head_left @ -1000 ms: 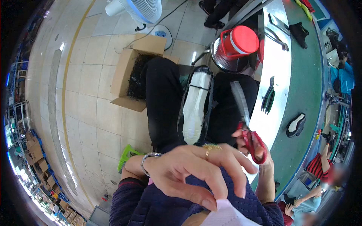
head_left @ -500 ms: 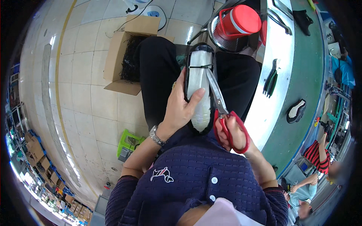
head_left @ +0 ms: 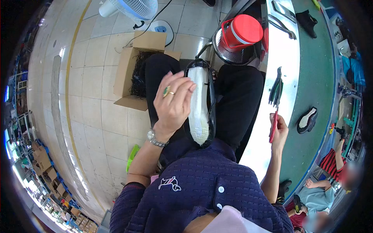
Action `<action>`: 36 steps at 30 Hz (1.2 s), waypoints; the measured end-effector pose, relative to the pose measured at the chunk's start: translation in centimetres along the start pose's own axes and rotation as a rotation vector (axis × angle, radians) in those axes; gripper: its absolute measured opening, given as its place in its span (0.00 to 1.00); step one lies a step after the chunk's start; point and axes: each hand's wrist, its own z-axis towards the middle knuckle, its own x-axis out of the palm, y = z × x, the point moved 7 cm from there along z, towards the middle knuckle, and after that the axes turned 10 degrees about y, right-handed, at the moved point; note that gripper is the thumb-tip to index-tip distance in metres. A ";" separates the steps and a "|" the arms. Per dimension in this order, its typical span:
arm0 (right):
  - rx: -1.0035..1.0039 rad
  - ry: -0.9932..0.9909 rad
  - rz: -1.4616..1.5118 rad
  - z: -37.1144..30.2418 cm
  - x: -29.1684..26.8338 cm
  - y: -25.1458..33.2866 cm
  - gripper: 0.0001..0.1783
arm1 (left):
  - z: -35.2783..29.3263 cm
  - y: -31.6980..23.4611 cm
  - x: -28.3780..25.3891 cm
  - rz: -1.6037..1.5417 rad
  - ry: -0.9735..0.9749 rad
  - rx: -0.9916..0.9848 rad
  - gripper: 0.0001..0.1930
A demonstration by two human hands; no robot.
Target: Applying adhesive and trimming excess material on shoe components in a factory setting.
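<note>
A black shoe (head_left: 200, 112) with a pale whitish sole facing up rests on my lap. My left hand (head_left: 173, 101) is raised at its left side, fingers stretched and slightly bent, nothing visible in them. A short dark piece (head_left: 206, 84) sticks out on the sole near its right edge. My right hand (head_left: 280, 130) grips scissors by their red handles (head_left: 273, 129) over the white bench strip; the blades show edge-on and poorly. Just beyond them lie thin black and green strips (head_left: 276, 91).
Right, a green bench top (head_left: 289, 159) holds another black shoe (head_left: 307, 120) and a black boot-like piece (head_left: 307, 23). Ahead stands a red jug (head_left: 246, 29) on a round metal stool. Left are an open cardboard box (head_left: 123, 83) and a fan (head_left: 140, 7). Other people sit at the far right.
The scissors moved from the shoe to the white bench strip at the right. My left hand let go of the shoe and lifted. The dark band across the sole no longer crosses it.
</note>
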 end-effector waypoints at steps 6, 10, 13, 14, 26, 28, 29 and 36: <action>0.227 -0.202 -0.459 0.2 -4.4 -7.7 0.29 | -0.1 -0.9 -3.8 0.025 -0.090 -0.064 0.05; 0.239 -0.194 -0.678 1.0 -4.8 -8.7 0.25 | 1.2 -2.1 -11.6 -0.214 -0.578 -0.178 0.08; 0.089 -0.294 -0.596 2.6 -4.4 -3.4 0.25 | 2.1 1.5 -11.9 -0.039 -0.280 -0.176 0.07; 0.023 -0.319 -0.600 3.6 -4.1 -2.2 0.25 | 2.4 2.3 -10.1 -0.163 -0.125 -0.275 0.07; -0.531 0.309 0.152 -0.2 10.8 12.8 0.36 | 1.0 1.3 0.5 0.037 0.228 0.038 0.06; -0.487 0.554 0.098 -3.2 14.1 13.1 0.52 | 0.2 0.9 -0.5 0.026 0.217 0.019 0.04; -0.437 0.567 0.086 -4.1 14.9 12.8 0.54 | 0.3 0.8 -2.4 -0.093 0.117 -0.105 0.05; -0.364 0.487 0.108 -0.9 11.1 9.7 0.48 | -0.5 10.0 -12.3 -0.277 -0.520 -0.448 0.06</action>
